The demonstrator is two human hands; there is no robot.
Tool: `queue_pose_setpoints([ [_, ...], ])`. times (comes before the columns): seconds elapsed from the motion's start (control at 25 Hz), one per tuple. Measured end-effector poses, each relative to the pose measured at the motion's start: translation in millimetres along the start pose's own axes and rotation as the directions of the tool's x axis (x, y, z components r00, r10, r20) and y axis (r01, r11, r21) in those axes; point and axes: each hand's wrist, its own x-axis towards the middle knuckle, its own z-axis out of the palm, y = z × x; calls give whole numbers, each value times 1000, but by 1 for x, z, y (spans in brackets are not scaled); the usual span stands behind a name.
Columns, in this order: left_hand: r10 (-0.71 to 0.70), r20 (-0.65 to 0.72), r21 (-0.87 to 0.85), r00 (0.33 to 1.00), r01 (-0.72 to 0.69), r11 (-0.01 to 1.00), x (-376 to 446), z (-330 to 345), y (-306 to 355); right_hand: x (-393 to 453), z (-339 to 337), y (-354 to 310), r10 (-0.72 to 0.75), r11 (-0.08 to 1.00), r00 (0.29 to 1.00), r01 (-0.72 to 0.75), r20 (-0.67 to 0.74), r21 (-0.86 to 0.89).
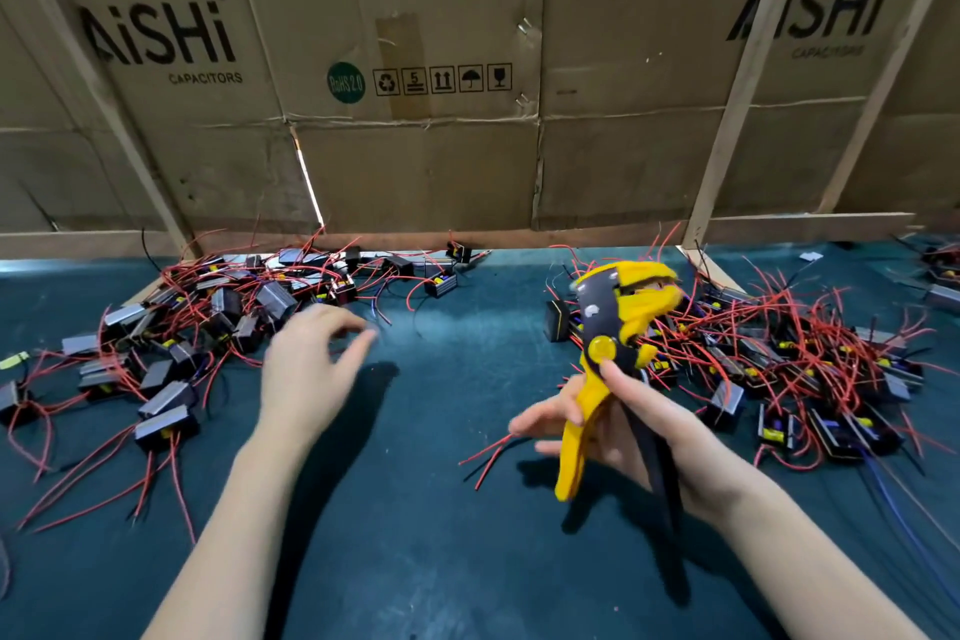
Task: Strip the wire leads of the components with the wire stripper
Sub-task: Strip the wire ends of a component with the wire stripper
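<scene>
— Two heaps of components, seen from the head camera: the left pile point(171, 327) spreads over the teal mat point(415, 535) toward the back edge, the right pile point(789, 369) lies behind and beside the tool. What are they like?

— Small dark boxes, some with grey tops and yellow parts inside, each trailing thin red leads; a few black and blue wires mix in. The leads stick out in every direction and tangle together.

— And the wire stripper point(605, 359)?

— It is held up off the mat, right of centre, head pointing away and slightly upward. The head is yellow and black, a round yellow knob sits at the pivot, and two handles run down: one yellow, one black. The handles stand spread apart.

— Which hand has it?

— The right hand point(618, 437). Its fingers wrap round the yellow handle, the black handle lies against the palm, and the thumb rests just under the knob.

— The left hand point(306, 369)?

— It holds nothing. It hovers above the mat close to the left pile, fingers loosely curved and spread, somewhat blurred. The two hands are well apart.

— Anything loose near the tool?

— A couple of red leads point(485, 455) lie on the mat just left of the right hand.

— Behind it all?

— A cardboard wall point(415, 161) printed "AiSHi CAPACITORS", braced with pale wooden battens point(737, 104).
</scene>
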Motion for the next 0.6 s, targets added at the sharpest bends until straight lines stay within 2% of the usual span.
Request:
queue_pose_setpoints([
  [0.04,113,96,-93,989,-104,990,-3,6,11,3,-2,2,57,998,998,-57,-10,39],
  [0.12,286,268,-206,920,-235,950,-9,17,30,6,-9,6,86,996,977,-87,-194,2],
  [0.2,323,356,-243,877,-247,938,-15,26,41,8,-18,6,16,994,899,-59,-438,-86],
  [0.32,280,347,-261,895,-195,946,-19,30,48,11,-32,8,-173,977,738,45,-652,-208],
  [0.36,263,323,-262,909,-181,948,-20,30,50,11,-36,10,-215,971,709,80,-671,-227],
  [0.44,222,262,-267,939,-151,952,-22,30,53,11,-39,10,-255,964,704,132,-662,-231],
  [0.6,189,239,-315,952,-108,943,-25,35,58,6,-36,4,-284,956,772,183,-568,-230],
])
